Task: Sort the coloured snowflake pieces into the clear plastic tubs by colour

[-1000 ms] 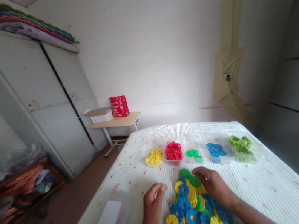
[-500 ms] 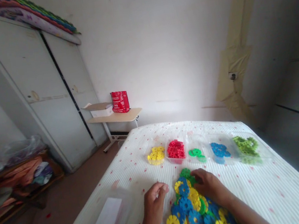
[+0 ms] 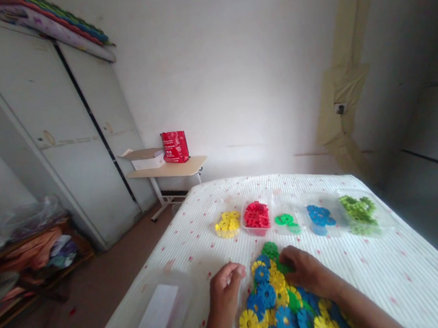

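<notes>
A pile of flat plastic snowflake discs (image 3: pixel 281 310) in blue, yellow and green lies on the white striped bed (image 3: pixel 392 269) right in front of me. My left hand (image 3: pixel 225 292) rests at the pile's left edge, fingers curled loosely, nothing visibly in them. Over the pile's far end my right hand (image 3: pixel 304 272) lies with its fingers bent onto a green disc (image 3: pixel 270 249). Beyond the pile stands a row of clear tubs: yellow discs (image 3: pixel 228 224), red discs (image 3: pixel 256 217), green discs (image 3: pixel 286 222), blue discs (image 3: pixel 318 217), light-green discs (image 3: pixel 359 210).
A clear lidded box with a white sheet (image 3: pixel 154 326) lies on the bed at my left. Further left stand a grey wardrobe (image 3: pixel 51 141) and a cluttered low shelf (image 3: pixel 20 259). A small side table (image 3: pixel 167 171) carries a red bag and a cardboard box.
My right hand drew back a little toward me and curled onto the green disc at the pile's far end. My left hand stayed at the pile's left edge.
</notes>
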The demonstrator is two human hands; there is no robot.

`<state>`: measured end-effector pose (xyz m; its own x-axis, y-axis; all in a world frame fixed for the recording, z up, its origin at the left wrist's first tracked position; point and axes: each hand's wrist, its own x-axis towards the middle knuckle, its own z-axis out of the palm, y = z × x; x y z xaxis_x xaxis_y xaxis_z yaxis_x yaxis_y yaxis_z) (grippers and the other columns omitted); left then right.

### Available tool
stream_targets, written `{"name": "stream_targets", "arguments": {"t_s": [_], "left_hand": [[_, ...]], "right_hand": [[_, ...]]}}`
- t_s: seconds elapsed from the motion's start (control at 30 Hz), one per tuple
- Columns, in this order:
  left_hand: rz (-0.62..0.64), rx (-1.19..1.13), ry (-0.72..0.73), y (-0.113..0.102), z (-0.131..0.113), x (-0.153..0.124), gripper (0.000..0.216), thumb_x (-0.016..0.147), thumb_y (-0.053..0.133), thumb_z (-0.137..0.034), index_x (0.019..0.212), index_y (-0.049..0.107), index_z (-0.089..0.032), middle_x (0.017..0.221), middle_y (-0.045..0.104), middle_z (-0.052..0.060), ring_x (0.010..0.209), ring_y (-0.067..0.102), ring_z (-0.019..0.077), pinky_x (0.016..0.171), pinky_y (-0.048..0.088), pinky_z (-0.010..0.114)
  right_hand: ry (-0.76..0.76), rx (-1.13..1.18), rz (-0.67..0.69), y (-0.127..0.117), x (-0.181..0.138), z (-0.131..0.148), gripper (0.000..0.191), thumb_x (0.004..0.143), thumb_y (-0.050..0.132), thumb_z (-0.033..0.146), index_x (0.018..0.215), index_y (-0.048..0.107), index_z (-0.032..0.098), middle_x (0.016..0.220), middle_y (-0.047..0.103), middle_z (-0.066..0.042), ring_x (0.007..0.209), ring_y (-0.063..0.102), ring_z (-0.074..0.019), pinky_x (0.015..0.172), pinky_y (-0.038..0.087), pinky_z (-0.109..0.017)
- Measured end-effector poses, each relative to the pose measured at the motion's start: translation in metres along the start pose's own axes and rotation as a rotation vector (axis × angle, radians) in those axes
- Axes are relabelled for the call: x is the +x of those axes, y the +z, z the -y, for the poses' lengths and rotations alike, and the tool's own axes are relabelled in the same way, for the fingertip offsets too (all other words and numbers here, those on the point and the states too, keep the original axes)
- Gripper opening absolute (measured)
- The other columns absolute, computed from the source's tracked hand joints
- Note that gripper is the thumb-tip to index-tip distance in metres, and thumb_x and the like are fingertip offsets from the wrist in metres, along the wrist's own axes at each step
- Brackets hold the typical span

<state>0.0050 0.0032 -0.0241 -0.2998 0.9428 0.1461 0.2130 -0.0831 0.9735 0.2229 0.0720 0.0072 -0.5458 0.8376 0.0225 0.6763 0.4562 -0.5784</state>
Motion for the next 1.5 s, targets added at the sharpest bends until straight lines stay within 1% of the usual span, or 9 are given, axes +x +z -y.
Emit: {"name": "stream_targets", "arguments": {"t_s": [0.13,0.27,0.37,0.47,0.63,0.8,0.9,1.27,1.5], "left_hand": [[-0.002,0.010,0.012,-0.001,0.000,0.000,0.029,0.077,0.053,-0.041,0.070,0.065,-0.015,0.069,0.066,0.004,0.072,0.061,0.0191,0.069,0.045,0.026],[-0.012,0.006,-0.005,0.000,0.000,0.000,0.030,0.076,0.053,-0.041,0.072,0.066,-0.014,0.069,0.067,0.005,0.073,0.062,0.0197,0.070,0.046,0.027],[-0.016,0.007,-0.006,0.000,-0.001,0.001,0.030,0.076,0.052,-0.040,0.072,0.066,-0.014,0.069,0.068,0.005,0.072,0.062,0.0195,0.070,0.046,0.027],[-0.013,0.007,-0.004,0.000,-0.003,0.000,0.029,0.076,0.052,-0.039,0.070,0.065,-0.014,0.068,0.067,0.005,0.072,0.062,0.0191,0.068,0.046,0.027],[-0.019,0.004,-0.009,0.000,-0.006,0.000,0.029,0.076,0.053,-0.039,0.070,0.065,-0.014,0.068,0.068,0.004,0.072,0.062,0.0187,0.069,0.046,0.026],[-0.026,-0.002,-0.010,0.000,-0.006,0.000,0.030,0.074,0.054,-0.041,0.069,0.066,-0.014,0.067,0.068,0.005,0.070,0.063,0.0192,0.068,0.047,0.027],[-0.024,-0.004,-0.008,0.000,-0.003,0.000,0.031,0.073,0.055,-0.042,0.070,0.066,-0.014,0.068,0.068,0.006,0.070,0.063,0.0195,0.067,0.047,0.027],[-0.004,0.050,0.013,-0.001,0.000,0.001,0.031,0.078,0.051,-0.041,0.072,0.066,-0.014,0.070,0.068,0.005,0.072,0.062,0.0187,0.069,0.046,0.025],[0.001,0.053,0.026,-0.001,0.001,0.001,0.030,0.078,0.052,-0.040,0.073,0.067,-0.014,0.070,0.068,0.005,0.071,0.062,0.0188,0.068,0.046,0.025]], "right_hand": [[0.021,0.146,-0.024,-0.004,0.001,-0.004,0.015,0.061,0.051,0.014,0.075,0.054,0.019,0.067,0.053,0.004,0.065,0.047,-0.0115,0.056,0.035,-0.021],[0.064,0.296,-0.099,-0.015,0.004,-0.017,0.016,0.065,0.052,0.020,0.080,0.060,0.018,0.065,0.056,0.003,0.064,0.050,-0.0129,0.058,0.039,-0.023],[0.039,0.416,-0.045,-0.027,0.001,-0.021,0.019,0.069,0.055,0.028,0.083,0.062,0.017,0.069,0.060,0.000,0.067,0.054,-0.0150,0.060,0.042,-0.025],[-0.009,0.456,0.053,-0.040,-0.008,-0.011,0.016,0.070,0.056,0.029,0.079,0.062,0.017,0.067,0.060,0.001,0.063,0.053,-0.0136,0.057,0.041,-0.024],[-0.070,0.297,0.226,-0.043,-0.025,0.021,0.021,0.065,0.056,0.019,0.082,0.067,0.018,0.072,0.063,0.001,0.067,0.055,-0.0139,0.056,0.039,-0.022],[0.074,-0.153,0.208,-0.021,-0.026,0.036,0.028,0.055,0.056,0.013,0.078,0.070,0.021,0.075,0.066,-0.003,0.070,0.059,-0.0190,0.057,0.036,-0.025],[0.083,-0.285,0.192,-0.011,-0.026,0.037,0.029,0.055,0.060,0.018,0.082,0.068,0.022,0.081,0.068,-0.006,0.075,0.061,-0.0236,0.059,0.035,-0.027],[0.031,-0.283,0.132,-0.005,-0.029,0.046,0.032,0.057,0.050,0.008,0.082,0.065,0.022,0.086,0.069,-0.005,0.081,0.062,-0.0230,0.061,0.033,-0.026],[0.006,-0.277,0.202,-0.005,-0.032,0.054,0.041,0.059,0.051,0.009,0.095,0.067,0.023,0.097,0.068,-0.006,0.092,0.060,-0.0245,0.072,0.038,-0.028]]}}
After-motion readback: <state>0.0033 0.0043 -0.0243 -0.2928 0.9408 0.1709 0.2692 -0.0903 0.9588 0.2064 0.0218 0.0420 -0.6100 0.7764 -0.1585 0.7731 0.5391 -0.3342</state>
